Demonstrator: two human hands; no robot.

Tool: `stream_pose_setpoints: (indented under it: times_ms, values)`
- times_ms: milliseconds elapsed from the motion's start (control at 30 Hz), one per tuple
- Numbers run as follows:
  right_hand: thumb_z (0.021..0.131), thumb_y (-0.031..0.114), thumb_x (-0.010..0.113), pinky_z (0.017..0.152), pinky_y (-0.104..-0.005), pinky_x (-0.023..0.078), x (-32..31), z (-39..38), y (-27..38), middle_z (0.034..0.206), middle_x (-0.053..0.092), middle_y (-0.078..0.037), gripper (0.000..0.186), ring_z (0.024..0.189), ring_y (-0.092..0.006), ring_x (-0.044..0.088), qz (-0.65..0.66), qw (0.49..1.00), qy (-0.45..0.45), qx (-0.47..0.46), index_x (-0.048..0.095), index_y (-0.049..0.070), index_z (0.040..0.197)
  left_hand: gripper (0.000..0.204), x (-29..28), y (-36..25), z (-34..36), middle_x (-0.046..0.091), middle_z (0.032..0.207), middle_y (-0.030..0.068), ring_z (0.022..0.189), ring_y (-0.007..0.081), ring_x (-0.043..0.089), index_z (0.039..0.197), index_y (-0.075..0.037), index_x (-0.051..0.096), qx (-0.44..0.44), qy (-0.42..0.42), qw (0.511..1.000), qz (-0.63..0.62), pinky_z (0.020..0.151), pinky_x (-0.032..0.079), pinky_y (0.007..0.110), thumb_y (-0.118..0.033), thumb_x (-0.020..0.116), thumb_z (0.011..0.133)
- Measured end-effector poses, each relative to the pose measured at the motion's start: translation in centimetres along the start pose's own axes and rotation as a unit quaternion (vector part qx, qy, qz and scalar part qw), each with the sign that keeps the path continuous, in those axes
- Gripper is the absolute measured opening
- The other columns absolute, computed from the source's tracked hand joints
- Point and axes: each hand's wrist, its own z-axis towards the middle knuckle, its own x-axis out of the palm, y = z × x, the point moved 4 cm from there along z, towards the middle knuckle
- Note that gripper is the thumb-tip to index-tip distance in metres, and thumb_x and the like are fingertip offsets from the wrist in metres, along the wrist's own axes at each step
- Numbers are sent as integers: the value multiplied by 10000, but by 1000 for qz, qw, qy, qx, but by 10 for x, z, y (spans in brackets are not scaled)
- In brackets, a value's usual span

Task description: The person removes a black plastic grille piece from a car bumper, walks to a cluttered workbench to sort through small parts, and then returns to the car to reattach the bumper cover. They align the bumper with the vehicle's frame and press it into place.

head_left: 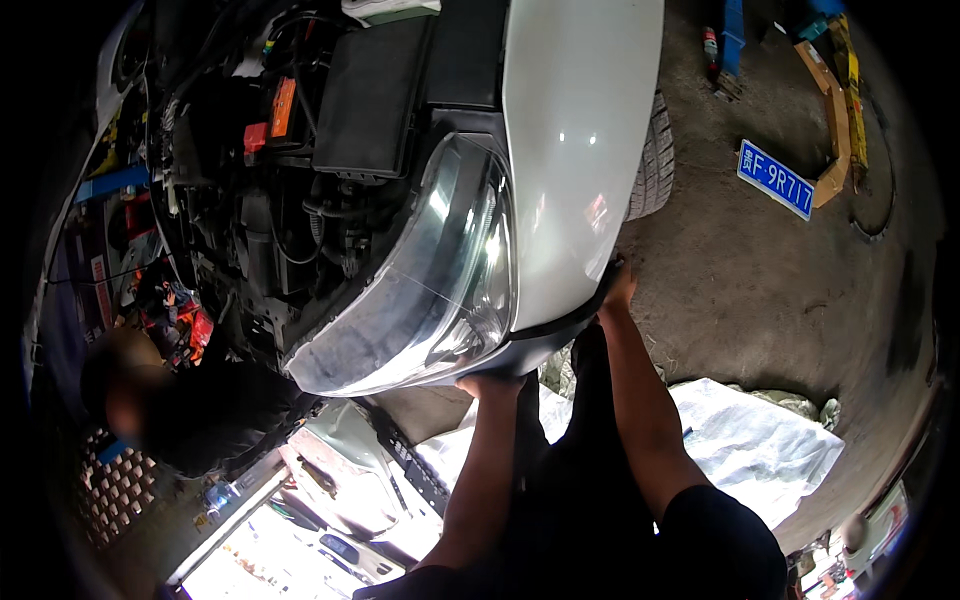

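Below the clear headlight [430, 280] and the pale fender [585, 150] of a car curves a dark bumper corner [550, 343]. My left hand [492, 384] grips its lower edge just under the headlight, with the fingertips tucked out of sight. Farther right, my right hand [620, 290] is closed around the bumper's end near the front tire [655, 160]. The bumper lies close along the fender's lower edge; whether it is fastened there I cannot tell.
The engine bay, with a black box cover [370, 100], lies open at upper left. At left a person in dark clothes [225, 415] bends close to the car's front. A blue license plate [775, 180] and brown cardboard strip [835, 130] lie on the floor; white sheeting [750, 450] spreads behind my legs.
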Motion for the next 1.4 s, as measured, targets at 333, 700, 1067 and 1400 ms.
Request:
stream_pose_setpoints:
  times_ms: [333,700,1067,1400]
  values:
    - [895,249,486,679,-383,484,8,15,-1,887,659,-136,323,794,-237,628,-166,981,25,-101,630,-36,945,751,-4,-2,12,419,1470,66,1372,337,333,1438,-207,407,-9,-117,989,88,1071,179,635,-642,188,867]
    - [1017,405,299,998,-447,394,-37,-56,-30,1323,465,-240,540,1181,-366,497,-296,908,90,-283,437,-13,1330,717,-32,-2,47,469,1389,150,1232,407,463,1375,-123,447,3,32,999,34,961,378,641,-613,355,860]
    - [1030,415,245,1064,-412,318,17,-154,-15,1406,386,-286,595,1275,-386,416,-209,913,-8,-351,327,-32,1414,805,-54,-9,-28,326,1470,110,1213,362,463,1456,-199,270,-30,-35,989,142,945,398,625,-741,381,871]
    - [1016,409,358,1146,-456,218,12,-175,-39,1486,245,-321,676,1392,-434,249,-303,831,-9,-466,194,-67,1467,737,-172,-140,55,344,1493,71,1343,317,391,1447,-231,254,128,6,973,191,1012,351,610,-605,552,887]
